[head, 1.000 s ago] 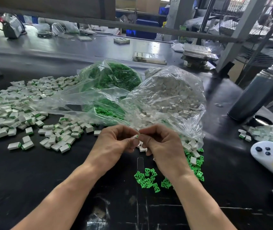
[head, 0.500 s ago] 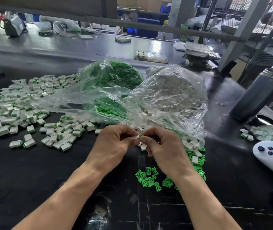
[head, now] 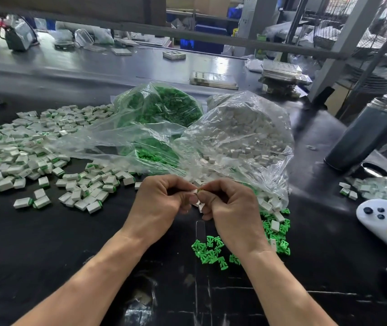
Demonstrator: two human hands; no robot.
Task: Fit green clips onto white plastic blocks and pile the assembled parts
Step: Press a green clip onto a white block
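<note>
My left hand (head: 158,203) and my right hand (head: 229,212) meet knuckle to knuckle just above the dark surface (head: 46,243), in front of the two clear bags. The fingers of both are curled tight, and between their tips I pinch a small white block (head: 196,191) with a speck of a green clip (head: 202,190) at its right end; which hand has the clip alone I cannot tell, since both thumbs crowd over the piece. A few more white blocks show under my right fingers, though whether I hold them or they lie on the surface is unclear. Beneath my right wrist lies a loose scatter of green clips (head: 209,251), with more green clips and bare white blocks mixed just beside the mouth of the bag of white blocks (head: 241,137). Behind and left of it sits the bag of green clips (head: 161,109). Off to my left spreads the pile of assembled parts (head: 23,151), white with green ends, and a smaller cluster of them lies near my left hand. At the far right rest a white handheld device (head: 380,220) and a dark metal flask (head: 364,135).
</note>
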